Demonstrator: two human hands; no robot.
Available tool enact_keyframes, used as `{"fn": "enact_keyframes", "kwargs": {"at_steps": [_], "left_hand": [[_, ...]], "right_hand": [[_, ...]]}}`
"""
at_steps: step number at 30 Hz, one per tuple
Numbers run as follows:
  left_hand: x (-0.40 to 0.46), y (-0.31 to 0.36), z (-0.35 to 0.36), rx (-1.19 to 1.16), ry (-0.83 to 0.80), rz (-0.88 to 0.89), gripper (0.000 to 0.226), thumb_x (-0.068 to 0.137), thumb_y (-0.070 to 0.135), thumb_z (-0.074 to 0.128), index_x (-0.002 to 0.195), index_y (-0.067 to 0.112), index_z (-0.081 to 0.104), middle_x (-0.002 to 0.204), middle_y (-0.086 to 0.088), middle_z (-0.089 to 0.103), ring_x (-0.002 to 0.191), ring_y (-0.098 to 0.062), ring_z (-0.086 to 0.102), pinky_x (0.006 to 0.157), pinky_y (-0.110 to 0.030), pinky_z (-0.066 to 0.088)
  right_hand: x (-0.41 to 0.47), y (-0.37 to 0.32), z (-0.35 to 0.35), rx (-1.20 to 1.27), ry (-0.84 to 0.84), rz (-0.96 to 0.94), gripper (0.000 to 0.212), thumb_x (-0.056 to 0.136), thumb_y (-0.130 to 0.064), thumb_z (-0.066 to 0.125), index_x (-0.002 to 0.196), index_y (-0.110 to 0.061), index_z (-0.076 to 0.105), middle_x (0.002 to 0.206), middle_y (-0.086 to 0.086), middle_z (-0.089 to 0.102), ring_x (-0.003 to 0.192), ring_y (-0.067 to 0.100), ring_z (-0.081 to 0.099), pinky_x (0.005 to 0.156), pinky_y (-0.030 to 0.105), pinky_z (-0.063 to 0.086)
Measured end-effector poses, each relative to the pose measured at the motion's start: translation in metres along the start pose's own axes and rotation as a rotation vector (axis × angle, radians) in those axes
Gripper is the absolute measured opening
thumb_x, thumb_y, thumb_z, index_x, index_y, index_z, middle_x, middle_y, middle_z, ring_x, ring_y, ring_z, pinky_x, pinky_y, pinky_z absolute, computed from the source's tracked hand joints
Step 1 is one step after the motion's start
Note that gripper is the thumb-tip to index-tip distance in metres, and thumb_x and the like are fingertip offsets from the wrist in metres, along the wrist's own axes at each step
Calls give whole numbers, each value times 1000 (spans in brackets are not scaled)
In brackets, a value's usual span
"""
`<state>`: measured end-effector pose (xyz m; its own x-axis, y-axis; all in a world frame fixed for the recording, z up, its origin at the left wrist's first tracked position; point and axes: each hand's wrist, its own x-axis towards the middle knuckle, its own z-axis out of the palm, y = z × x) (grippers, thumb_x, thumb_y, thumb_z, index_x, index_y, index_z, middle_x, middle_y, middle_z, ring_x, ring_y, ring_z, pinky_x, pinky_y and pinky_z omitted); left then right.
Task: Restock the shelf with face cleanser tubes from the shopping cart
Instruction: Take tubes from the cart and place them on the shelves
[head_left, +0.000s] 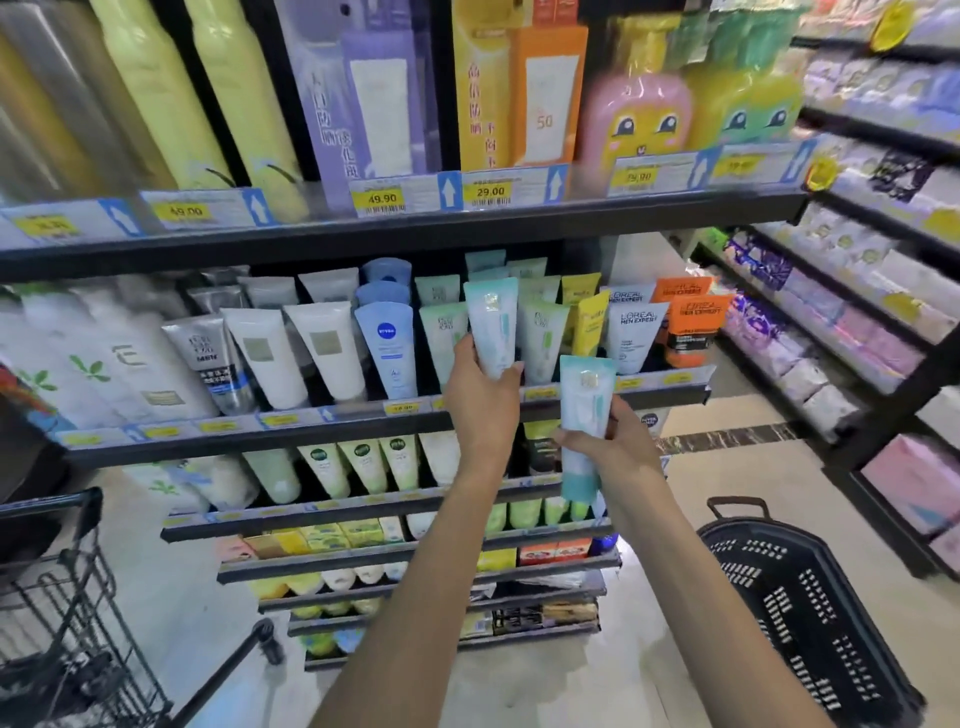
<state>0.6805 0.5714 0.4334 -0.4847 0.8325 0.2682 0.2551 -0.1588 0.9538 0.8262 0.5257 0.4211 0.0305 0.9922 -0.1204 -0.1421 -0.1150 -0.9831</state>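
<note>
Left hand (480, 395): gripping lower end of first cleanser tube (491, 325), fingers and thumb curled round it. Tube upright, long axis near vertical, flat crimped end up, cap end hidden in the palm. Held at the front of the pale green tube row (543, 332) on the second shelf (322, 434), between that row's neighbours; probably being lined up to drop into the slot, matching the stocked tubes' crimp-up stance.

Right hand (602, 441): clamped round the middle of second cleanser tube (584, 415), fingers wrapped from the right. Tube upright, slightly tilted, crimp up, teal cap end pointing down below the hand. Held lower and nearer the body, in front of the shelf lip; apparently kept in reserve for next placement.

Shopping cart (67, 597): lower left, wire frame, contents not discernible.

Black basket (800, 603): on floor at right, appears unrelated.

Upper shelf: price labels (382, 200), boxed goods above.
</note>
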Motion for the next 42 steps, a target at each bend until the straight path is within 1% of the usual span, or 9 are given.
{"fn": "enact_keyframes", "kwargs": {"at_steps": [5, 11, 16, 20, 27, 31, 33, 38, 42], "left_hand": [[9, 0, 18, 51, 85, 2, 52, 90, 14, 75, 136, 19, 52, 118, 6, 67, 104, -9, 64, 91, -34, 58], [18, -8, 31, 203, 155, 14, 57, 89, 18, 76, 140, 17, 51, 131, 0, 56, 118, -16, 57, 102, -41, 52], [19, -15, 38, 290, 171, 14, 57, 90, 23, 75, 140, 17, 50, 130, 1, 59, 119, -18, 58, 101, -41, 52], [22, -12, 42, 384, 189, 5, 47, 89, 26, 75, 130, 19, 53, 121, 4, 65, 109, -19, 64, 89, -42, 57], [19, -20, 48, 570, 157, -22, 40, 90, 20, 74, 122, 12, 51, 109, -8, 68, 99, -31, 67, 75, -45, 56], [19, -16, 51, 638, 130, -43, 41, 93, 20, 71, 125, 7, 48, 108, -14, 68, 100, -36, 66, 74, -46, 54], [21, -14, 51, 669, 115, -48, 38, 94, 21, 70, 121, 7, 47, 107, -14, 68, 100, -37, 66, 72, -46, 52], [27, -10, 51, 728, 77, -70, 36, 97, 23, 68, 120, 5, 45, 109, -17, 67, 102, -39, 66, 72, -44, 49], [32, -8, 53, 750, 63, -97, 35, 99, 23, 66, 120, 3, 46, 109, -20, 68, 103, -40, 66, 73, -45, 49]], "right_hand": [[20, -5, -19, -63, -63, 18, 45, 78, -2, 86, 107, -29, 63, 107, 3, 75, 99, 33, 73, 91, 53, 60], [28, -4, -31, -44, -140, 10, 43, 81, 0, 82, 113, -22, 64, 108, 8, 75, 95, 31, 72, 83, 46, 58], [32, 1, -38, -31, -175, 35, 46, 80, -3, 84, 116, -23, 65, 107, 3, 76, 100, 31, 72, 88, 48, 58], [34, 4, -40, -32, -190, 61, 47, 80, -1, 84, 115, -26, 66, 105, -1, 77, 100, 29, 71, 90, 47, 58], [35, 8, -44, -31, -196, 79, 48, 79, 1, 84, 114, -26, 65, 104, -1, 76, 100, 25, 71, 92, 47, 58], [36, 12, -44, -40, -202, 83, 46, 79, 0, 84, 109, -29, 66, 101, -4, 77, 100, 24, 71, 93, 47, 58], [37, 14, -46, -28, -203, 92, 46, 79, 0, 84, 110, -29, 65, 105, -1, 77, 100, 25, 71, 92, 46, 58], [36, 20, -49, -40, -217, 118, 48, 79, -2, 85, 113, -30, 66, 105, -1, 78, 102, 30, 72, 97, 56, 56], [35, 20, -49, -42, -222, 120, 47, 79, -2, 85, 110, -31, 66, 103, -5, 77, 103, 26, 71, 94, 50, 58]]}}
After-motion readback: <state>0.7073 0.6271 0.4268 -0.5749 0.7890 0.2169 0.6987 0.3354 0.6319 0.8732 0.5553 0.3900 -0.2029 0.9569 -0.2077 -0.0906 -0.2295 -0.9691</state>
